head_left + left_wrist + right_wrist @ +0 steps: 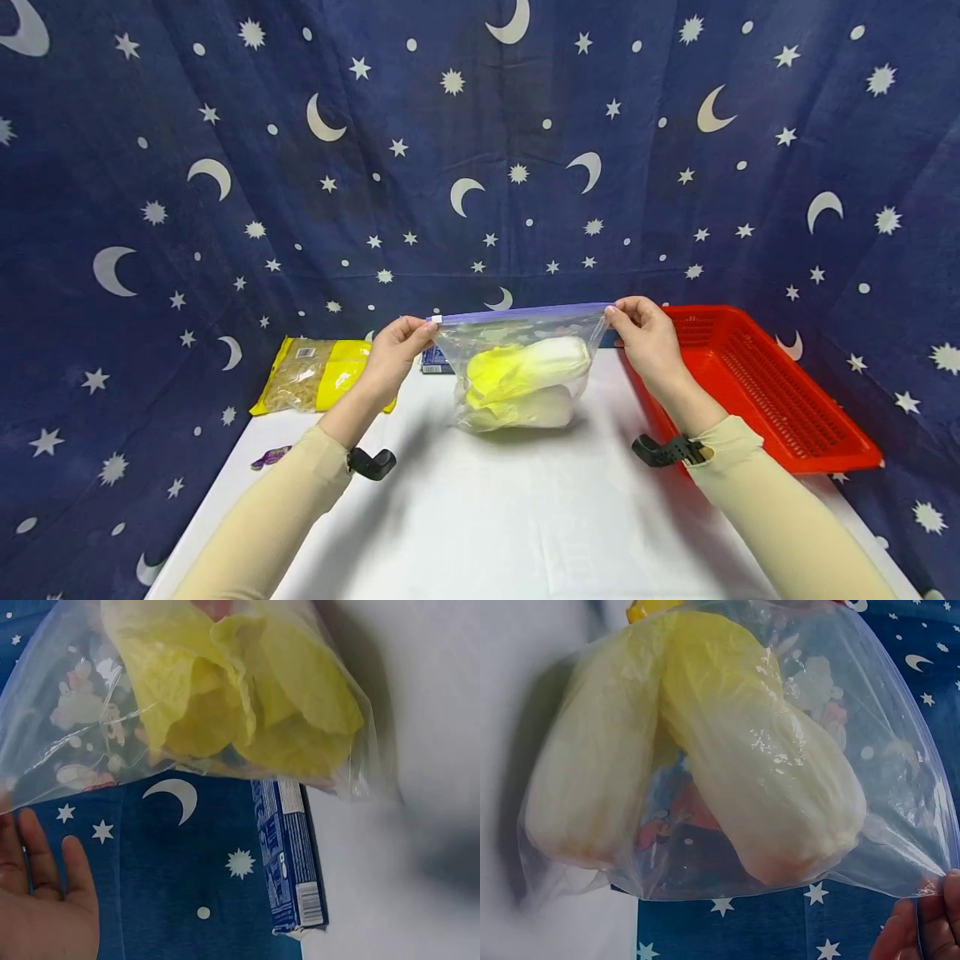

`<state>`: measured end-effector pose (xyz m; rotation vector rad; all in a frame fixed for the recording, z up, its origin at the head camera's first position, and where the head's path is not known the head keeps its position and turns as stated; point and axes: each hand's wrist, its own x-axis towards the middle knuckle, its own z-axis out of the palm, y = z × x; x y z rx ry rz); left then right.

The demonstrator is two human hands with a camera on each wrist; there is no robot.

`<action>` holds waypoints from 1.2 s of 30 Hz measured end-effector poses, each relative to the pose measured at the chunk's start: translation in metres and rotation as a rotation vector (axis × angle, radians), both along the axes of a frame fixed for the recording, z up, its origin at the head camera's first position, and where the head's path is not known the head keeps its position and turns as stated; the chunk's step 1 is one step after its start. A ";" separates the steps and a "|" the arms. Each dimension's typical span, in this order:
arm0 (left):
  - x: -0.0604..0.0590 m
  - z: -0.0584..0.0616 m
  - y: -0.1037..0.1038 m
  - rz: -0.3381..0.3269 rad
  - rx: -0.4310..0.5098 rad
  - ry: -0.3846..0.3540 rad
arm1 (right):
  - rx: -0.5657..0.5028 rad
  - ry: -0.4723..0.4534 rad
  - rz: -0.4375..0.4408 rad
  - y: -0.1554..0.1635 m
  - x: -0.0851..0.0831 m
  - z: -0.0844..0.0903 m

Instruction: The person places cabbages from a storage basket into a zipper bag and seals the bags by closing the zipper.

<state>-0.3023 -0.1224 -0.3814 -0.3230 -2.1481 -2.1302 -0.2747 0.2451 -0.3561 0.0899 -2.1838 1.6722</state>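
We pinch the zip bag [525, 367] top corners with left hand [393, 354] and right hand [648, 342]; keep the seal taut, cabbages [528, 379] hanging below it.

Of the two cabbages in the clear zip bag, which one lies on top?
The cabbage with bright yellow leaves lies uppermost in the clear plastic zip bag; the paler cabbage sits beneath, near the white table.

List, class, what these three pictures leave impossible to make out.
- Blue box: print too small in the left wrist view; in the head view the zip bag hides most of it.
- Small purple item: too small to identify, head view.
- Right hand: cut off by the right wrist frame's edge.
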 end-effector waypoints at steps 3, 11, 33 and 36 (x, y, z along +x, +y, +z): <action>0.001 -0.003 0.000 0.013 0.048 0.042 | -0.023 0.037 0.011 -0.003 -0.003 0.000; 0.004 -0.009 -0.001 0.061 0.109 0.110 | -0.067 0.083 0.058 -0.012 -0.006 -0.002; 0.004 -0.024 0.003 0.051 0.101 0.053 | -0.089 0.059 0.065 -0.008 -0.007 -0.022; 0.004 -0.024 0.003 0.055 0.096 0.051 | -0.086 0.050 0.076 -0.005 -0.008 -0.021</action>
